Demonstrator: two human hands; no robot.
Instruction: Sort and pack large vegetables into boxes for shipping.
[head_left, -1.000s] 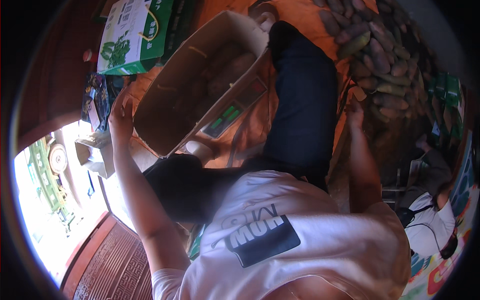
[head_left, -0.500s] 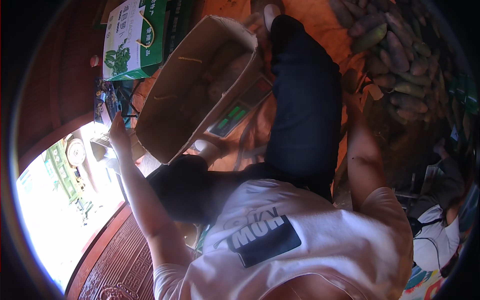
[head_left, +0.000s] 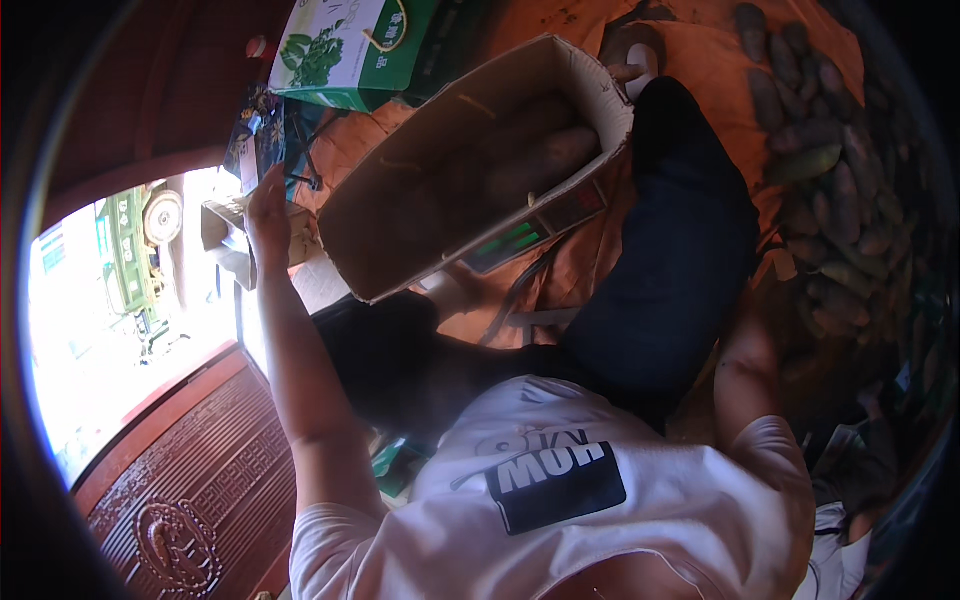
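Observation:
My left hand [head_left: 267,215] is raised at the left of an open cardboard box [head_left: 370,215], apart from it. Its fingers point up, seen edge-on, and nothing shows in them. Long, thick root vegetables [head_left: 545,165], like radishes, lie inside the shaded box. Under the box is a scale with a lit green display [head_left: 508,243]. My right forearm [head_left: 748,365] reaches forward beside my bent right leg; the hand is hidden behind the knee and in shadow. Nearest to that side is a heap of green and brownish radish-like roots [head_left: 845,210].
A green and white gift carton [head_left: 335,55] with a rope handle stands at the far left. Small cardboard packaging [head_left: 228,235] lies beyond my left hand. Orange sheeting [head_left: 700,55] covers the floor. A carved wooden panel [head_left: 190,490] is at lower left, another person [head_left: 835,560] at lower right.
The view has shifted, so the box and carton appear farther right. My right hand has drawn back behind the knee. My left hand remains raised beside the box.

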